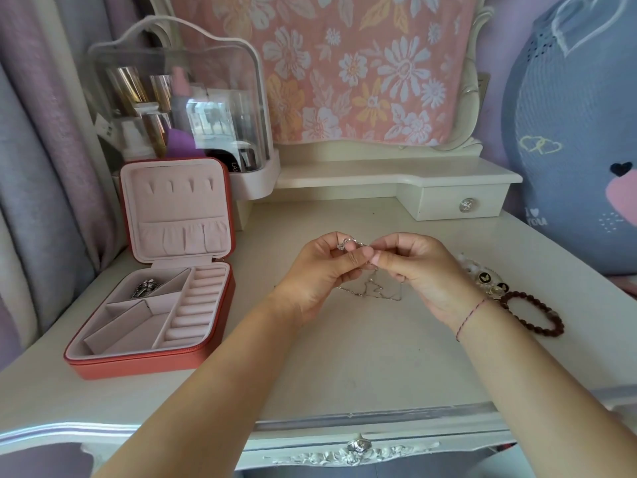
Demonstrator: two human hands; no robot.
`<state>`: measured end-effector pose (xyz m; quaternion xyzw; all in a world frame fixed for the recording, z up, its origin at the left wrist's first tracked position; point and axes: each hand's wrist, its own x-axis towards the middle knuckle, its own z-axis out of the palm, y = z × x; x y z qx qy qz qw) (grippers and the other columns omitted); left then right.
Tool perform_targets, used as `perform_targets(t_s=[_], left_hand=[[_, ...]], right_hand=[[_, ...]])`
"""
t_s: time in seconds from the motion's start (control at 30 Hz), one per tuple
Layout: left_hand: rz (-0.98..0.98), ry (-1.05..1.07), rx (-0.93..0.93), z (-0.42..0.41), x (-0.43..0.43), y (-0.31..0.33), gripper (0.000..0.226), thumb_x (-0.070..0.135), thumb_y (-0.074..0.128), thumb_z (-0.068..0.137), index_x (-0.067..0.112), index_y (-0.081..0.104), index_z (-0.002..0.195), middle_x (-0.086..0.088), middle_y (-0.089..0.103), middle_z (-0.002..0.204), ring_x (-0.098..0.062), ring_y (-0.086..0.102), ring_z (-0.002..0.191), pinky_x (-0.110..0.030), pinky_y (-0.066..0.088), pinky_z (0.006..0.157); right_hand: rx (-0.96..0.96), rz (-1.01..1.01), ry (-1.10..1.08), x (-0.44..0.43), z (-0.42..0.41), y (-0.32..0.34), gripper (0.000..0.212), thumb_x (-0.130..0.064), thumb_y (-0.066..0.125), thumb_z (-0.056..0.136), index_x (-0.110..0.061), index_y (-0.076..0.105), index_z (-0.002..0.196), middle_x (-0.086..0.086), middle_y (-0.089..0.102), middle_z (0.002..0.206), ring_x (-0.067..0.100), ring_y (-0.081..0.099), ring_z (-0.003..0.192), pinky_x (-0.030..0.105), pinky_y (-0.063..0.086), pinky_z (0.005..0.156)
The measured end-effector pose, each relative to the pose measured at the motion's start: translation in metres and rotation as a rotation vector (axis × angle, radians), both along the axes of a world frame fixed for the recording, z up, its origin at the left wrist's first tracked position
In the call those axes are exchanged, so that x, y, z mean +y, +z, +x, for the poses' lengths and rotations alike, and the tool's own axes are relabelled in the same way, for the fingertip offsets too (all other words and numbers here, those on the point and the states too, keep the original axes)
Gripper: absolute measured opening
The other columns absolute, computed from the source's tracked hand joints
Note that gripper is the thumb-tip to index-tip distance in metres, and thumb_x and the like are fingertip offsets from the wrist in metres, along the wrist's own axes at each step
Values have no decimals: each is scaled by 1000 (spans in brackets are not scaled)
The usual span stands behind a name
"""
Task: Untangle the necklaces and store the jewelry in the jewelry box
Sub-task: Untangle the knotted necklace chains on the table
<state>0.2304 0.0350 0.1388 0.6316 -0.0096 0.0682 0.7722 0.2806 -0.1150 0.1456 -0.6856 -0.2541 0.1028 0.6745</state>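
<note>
Over the middle of the white dressing table point(344, 360), both hands are up and close together, fingertips nearly meeting. Left hand point(319, 274) pinches the tangled silver necklaces point(374, 292), with a sparkly pendant point(345, 243) poking up above its fingers. Right hand point(415, 270), fingers curled in, pinches the same tangle just beside it. Thin chain loops hang below, between the palms. Off to the left the jewelry box point(138, 366) sits open, one silver piece point(144, 288) in its back-left compartment. Near the right wrist lie a brown bead bracelet point(537, 317) and butterfly charms point(484, 277).
</note>
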Motion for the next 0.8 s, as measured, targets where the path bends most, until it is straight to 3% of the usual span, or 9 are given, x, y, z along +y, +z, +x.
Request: perform_targets(t_s=[0.57, 0.7, 0.8], left_hand=[[87, 71, -42, 2, 2, 0, 29, -3, 66, 84, 18, 50, 72, 2, 66, 72, -10, 61, 69, -23, 42, 71], [74, 62, -48, 1, 2, 2, 25, 4, 72, 74, 19, 52, 71, 2, 64, 71, -9, 60, 68, -21, 43, 71], [70, 70, -54, 1, 2, 2, 30, -1, 72, 76, 19, 51, 70, 1, 64, 74, -10, 58, 70, -20, 42, 70]], right_hand=[[194, 83, 18, 0, 9, -4, 7, -11, 63, 85, -11, 65, 78, -2, 56, 61, 11, 52, 56, 23, 39, 62], [175, 67, -5, 1, 9, -5, 14, -28, 68, 76, -15, 63, 75, -3, 57, 65, 10, 53, 59, 23, 40, 66], [53, -1, -68, 1, 8, -6, 9, -18, 68, 84, -16, 64, 77, -7, 59, 68, 2, 54, 62, 12, 40, 62]])
